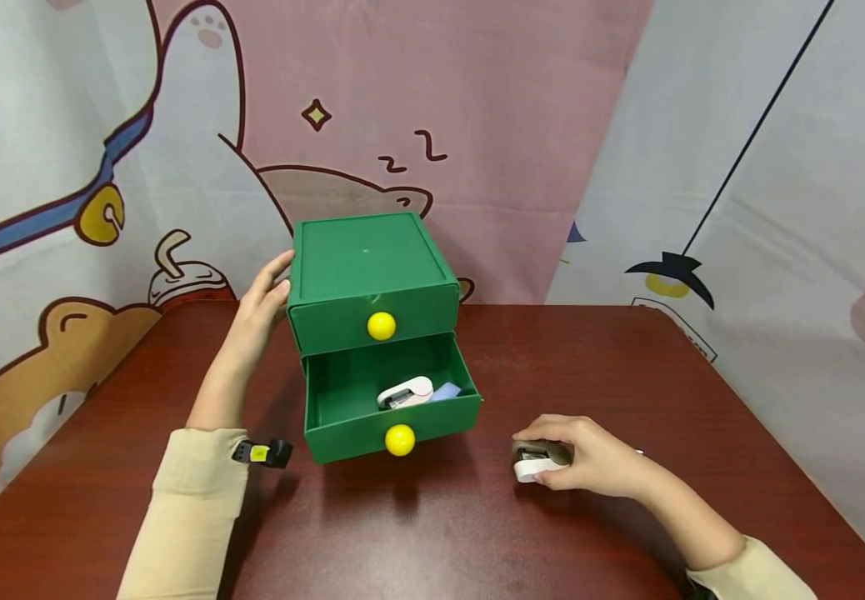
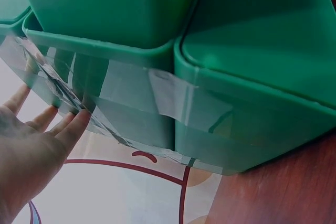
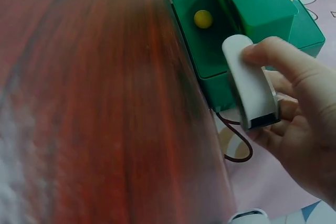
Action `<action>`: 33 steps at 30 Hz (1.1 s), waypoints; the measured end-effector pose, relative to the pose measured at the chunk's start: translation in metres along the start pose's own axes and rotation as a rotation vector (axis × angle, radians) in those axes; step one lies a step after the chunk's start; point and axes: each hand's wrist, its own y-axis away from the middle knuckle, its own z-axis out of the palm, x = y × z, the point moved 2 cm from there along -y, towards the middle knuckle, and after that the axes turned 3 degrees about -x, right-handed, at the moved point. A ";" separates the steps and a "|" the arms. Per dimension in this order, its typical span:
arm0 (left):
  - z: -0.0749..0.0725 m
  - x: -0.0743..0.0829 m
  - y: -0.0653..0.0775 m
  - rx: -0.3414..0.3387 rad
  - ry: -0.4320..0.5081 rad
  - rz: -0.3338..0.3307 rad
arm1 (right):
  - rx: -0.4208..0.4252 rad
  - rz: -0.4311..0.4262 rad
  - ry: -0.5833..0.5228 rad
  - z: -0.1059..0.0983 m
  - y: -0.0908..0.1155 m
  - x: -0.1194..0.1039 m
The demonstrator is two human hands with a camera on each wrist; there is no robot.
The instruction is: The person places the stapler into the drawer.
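A green two-drawer box [image 1: 372, 258] with yellow ball knobs stands on the table, its lower drawer [image 1: 350, 437] pulled out. Inside that drawer lie a white stapler [image 1: 407, 391] and a small pale-blue object [image 1: 445, 392], partly hidden by the drawer front. My left hand [image 1: 258, 312] rests against the box's left side; in the left wrist view its extended fingers [image 2: 73, 127] touch the clear tape there. To the right of the drawer, my right hand [image 1: 590, 454] grips a small stapler [image 1: 530, 468], white on one side and grey-brown on the other, between thumb and fingers.
A dark red-brown wooden table [image 1: 552, 358] spreads around the box. Past my right hand shows a bit of a white object [image 3: 251, 216], mostly cut off in the right wrist view. A printed cartoon curtain [image 1: 522, 125] hangs behind the table.
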 end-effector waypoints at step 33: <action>0.000 0.001 0.000 -0.006 -0.021 -0.019 | 0.233 -0.129 -0.018 -0.021 -0.075 -0.072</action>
